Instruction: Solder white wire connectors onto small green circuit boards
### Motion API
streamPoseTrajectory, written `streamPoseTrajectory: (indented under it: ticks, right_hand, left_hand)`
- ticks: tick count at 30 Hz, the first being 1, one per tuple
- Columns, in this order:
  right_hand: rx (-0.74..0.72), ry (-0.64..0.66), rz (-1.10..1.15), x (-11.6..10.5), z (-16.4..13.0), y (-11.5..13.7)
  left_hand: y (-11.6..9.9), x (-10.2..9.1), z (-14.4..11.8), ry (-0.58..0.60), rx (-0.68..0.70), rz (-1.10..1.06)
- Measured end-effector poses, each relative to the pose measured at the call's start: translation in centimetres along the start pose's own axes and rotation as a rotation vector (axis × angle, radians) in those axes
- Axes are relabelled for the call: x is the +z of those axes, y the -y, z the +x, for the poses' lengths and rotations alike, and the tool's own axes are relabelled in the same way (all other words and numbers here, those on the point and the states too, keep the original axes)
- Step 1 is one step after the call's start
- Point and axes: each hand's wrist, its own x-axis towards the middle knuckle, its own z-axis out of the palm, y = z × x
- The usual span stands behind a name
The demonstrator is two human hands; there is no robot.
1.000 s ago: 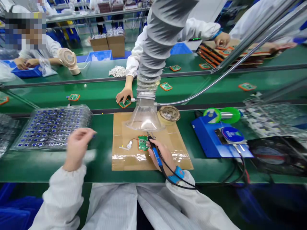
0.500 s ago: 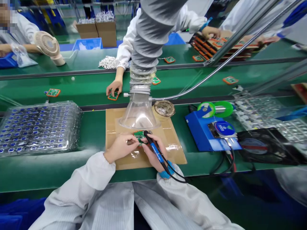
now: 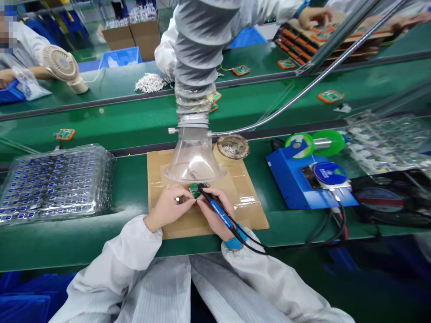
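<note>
A small green circuit board (image 3: 194,190) with an orange edge is under the clear fume hood, above the cardboard sheet. My left hand (image 3: 170,207) pinches it from the left, thumb and fingers closed. A small shiny metal piece (image 3: 179,199) shows by the left fingers; I cannot make out what it is. My right hand (image 3: 218,214) is closed round a soldering iron (image 3: 218,211) with a blue and black handle, its cable trailing over the wrist. The right fingertips meet the board's near right side. The iron's tip is hidden near the board.
The clear hood (image 3: 195,161) hangs low over my hands. Behind it sits a round tin (image 3: 232,147) of metallic bits. To the right stands a blue solder-wire feeder (image 3: 292,186); to the left, stacked plastic trays (image 3: 63,179). Across the belt, a co-worker's hand (image 3: 314,18) reaches over stacked boards.
The co-worker's hand that was on a board on the belt has withdrawn behind the duct. The board at the belt's left has shifted left. My hands keep nearly the same hold.
</note>
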Motion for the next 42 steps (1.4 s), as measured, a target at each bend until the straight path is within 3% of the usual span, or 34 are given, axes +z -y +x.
streamPoseTrajectory:
  ticks: [6,13,21,33,42]
  right_hand:
    - [-0.014,-0.092,-0.100,-1.8,-0.6,0.0]
    - [-0.085,-0.186,-0.229,-4.7,-2.3,-0.7]
    - [-0.133,-0.091,-0.302,-4.2,-1.9,-0.5]
    - [-0.210,-0.065,-0.325,-3.7,-1.6,0.2]
    - [-0.250,-0.051,-0.295,-3.6,-1.5,0.0]
  left_hand:
    - [0.3,-1.4,1.3,0.095,-0.021,0.189]
    - [1.2,-1.4,2.6,0.178,-0.124,0.204]
    - [2.0,-1.6,3.1,0.264,-0.117,0.152]
    - [2.6,-1.4,3.4,0.247,0.014,0.167]
    - [2.4,-1.5,3.4,0.246,0.003,0.158]
